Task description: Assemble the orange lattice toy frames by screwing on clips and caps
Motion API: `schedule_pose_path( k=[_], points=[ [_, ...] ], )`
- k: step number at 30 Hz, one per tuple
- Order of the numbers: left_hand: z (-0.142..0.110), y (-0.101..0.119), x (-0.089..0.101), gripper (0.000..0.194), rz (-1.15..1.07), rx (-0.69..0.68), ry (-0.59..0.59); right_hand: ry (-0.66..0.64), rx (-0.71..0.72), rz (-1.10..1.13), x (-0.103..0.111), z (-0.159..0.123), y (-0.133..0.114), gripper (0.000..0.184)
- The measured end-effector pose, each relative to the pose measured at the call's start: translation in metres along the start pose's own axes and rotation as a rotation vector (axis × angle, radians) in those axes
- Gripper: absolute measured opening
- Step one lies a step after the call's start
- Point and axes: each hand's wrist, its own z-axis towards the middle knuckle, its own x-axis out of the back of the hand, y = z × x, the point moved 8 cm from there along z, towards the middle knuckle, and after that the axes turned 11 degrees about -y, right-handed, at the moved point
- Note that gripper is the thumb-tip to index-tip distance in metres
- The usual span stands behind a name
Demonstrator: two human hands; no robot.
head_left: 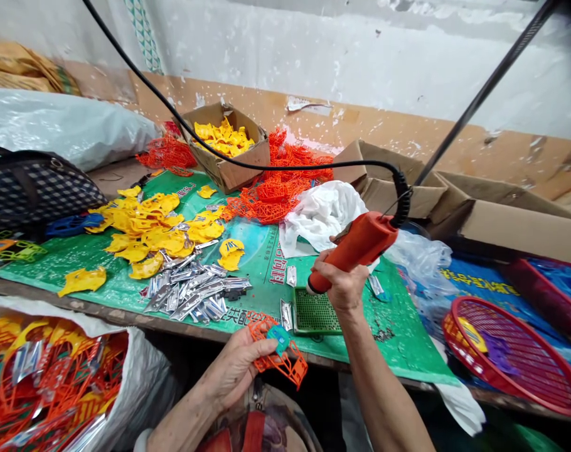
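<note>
My left hand (236, 364) pinches an orange plastic lattice frame (292, 367) with a small teal piece (278, 339) on it, held in front of the table edge. In my right hand (344, 285) is a red electric screwdriver (361, 248), gripped round its body and tilted down to the left; a black cord (285, 167) leads from its upper end. Its tip is raised above a green mesh tray (295, 309) and apart from the frame. Left of the tray lies a pile of silver strips (196, 292), with yellow plastic pieces (149, 229) heaped behind.
A white sack (147, 370) of orange, yellow and silver parts stands at lower left. Behind are a cardboard box (248, 166) of yellow pieces, orange lattice frames (271, 194), a white cloth (325, 210) and more boxes (516, 220). A red basket (544, 392) sits at right.
</note>
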Motion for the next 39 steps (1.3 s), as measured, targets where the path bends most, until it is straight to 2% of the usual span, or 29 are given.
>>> schedule_pose_path(
  k=[17,26,39],
  points=[
    [0.0009,-0.0017,0.0013,0.024,-0.001,-0.005,-0.021,-0.007,0.012,0.016,-0.0026,-0.0020,-0.0035,0.018],
    [0.0007,-0.0014,-0.0005,0.024,-0.018,0.015,-0.008,-0.008,0.011,-0.013,-0.0015,-0.0018,0.0019,0.017],
    [-0.0003,-0.0040,0.0020,0.027,-0.036,0.011,0.015,-0.015,0.013,-0.019,-0.0068,-0.0028,-0.0043,0.014]
  ],
)
